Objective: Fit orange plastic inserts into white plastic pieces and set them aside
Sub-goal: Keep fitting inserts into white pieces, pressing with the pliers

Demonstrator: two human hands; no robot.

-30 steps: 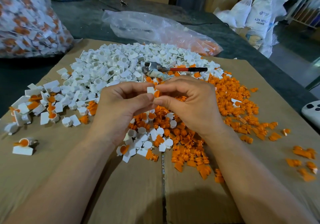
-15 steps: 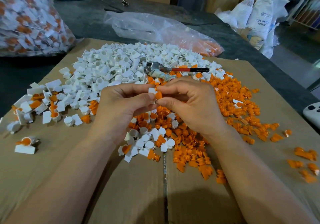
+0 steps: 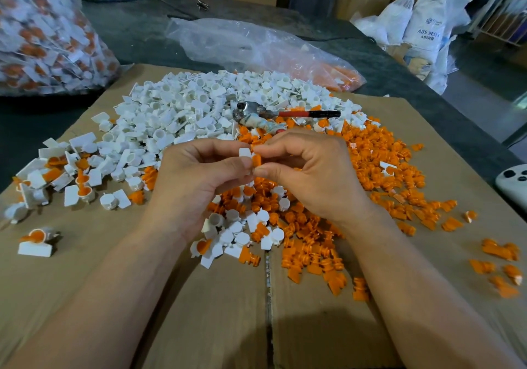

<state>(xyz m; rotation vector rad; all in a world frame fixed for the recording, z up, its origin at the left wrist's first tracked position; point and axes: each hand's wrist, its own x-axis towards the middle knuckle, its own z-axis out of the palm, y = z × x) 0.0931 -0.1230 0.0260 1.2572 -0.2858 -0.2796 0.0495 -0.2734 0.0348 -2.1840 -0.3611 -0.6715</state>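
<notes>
My left hand [image 3: 196, 180] pinches a small white plastic piece [image 3: 245, 153] between thumb and fingers. Right against it, my right hand [image 3: 310, 174] pinches an orange insert [image 3: 256, 159]. Both hands hover together over the middle of the cardboard. A large heap of loose white pieces [image 3: 199, 106] lies behind them, and a spread of orange inserts [image 3: 379, 174] lies to the right and below. Several white pieces with orange inside [image 3: 82, 189] sit at the left.
Pliers with a red and black handle [image 3: 285, 113] lie on the heaps behind my hands. A clear bag [image 3: 256, 46] rests at the back, a full bag of fitted parts [image 3: 42, 32] at far left. A white controller [image 3: 513, 181] sits at the right edge of the cardboard sheet [image 3: 199, 311].
My hands have stayed pressed together on the two parts, with only a slight shift of the fingers. Nothing on the cardboard has moved.
</notes>
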